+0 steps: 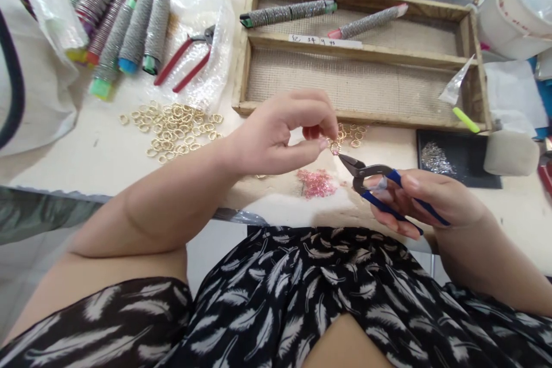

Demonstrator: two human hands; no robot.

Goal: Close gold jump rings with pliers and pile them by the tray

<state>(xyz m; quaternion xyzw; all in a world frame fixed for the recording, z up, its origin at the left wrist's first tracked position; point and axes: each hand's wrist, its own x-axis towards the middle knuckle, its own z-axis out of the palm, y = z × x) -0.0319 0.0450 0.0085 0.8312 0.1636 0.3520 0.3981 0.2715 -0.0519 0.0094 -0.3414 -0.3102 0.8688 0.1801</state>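
Observation:
Pinched between the thumb and fingertips of my left hand [288, 129] is a small gold ring [335, 148] with a pinkish bit at its lower edge. My right hand [435, 198] is closed round the blue handles of a pair of pliers [364, 171]. The dark, pointed jaws reach up to that ring; whether they grip it I cannot tell. Just below lies a small heap of pink beads or stones [317, 183]. Behind the fingertips are more gold rings [356, 135], and a larger pile of gold rings [176, 129] spreads left of my left wrist.
A wooden tray [366, 56] with two compartments lies beyond my hands, two wrapped rods [288, 12] in its far one. Red-handled cutters [185, 60] and several wire-wound spools [114, 40] lie at left. At right is a black pad [466, 169] with silvery bits.

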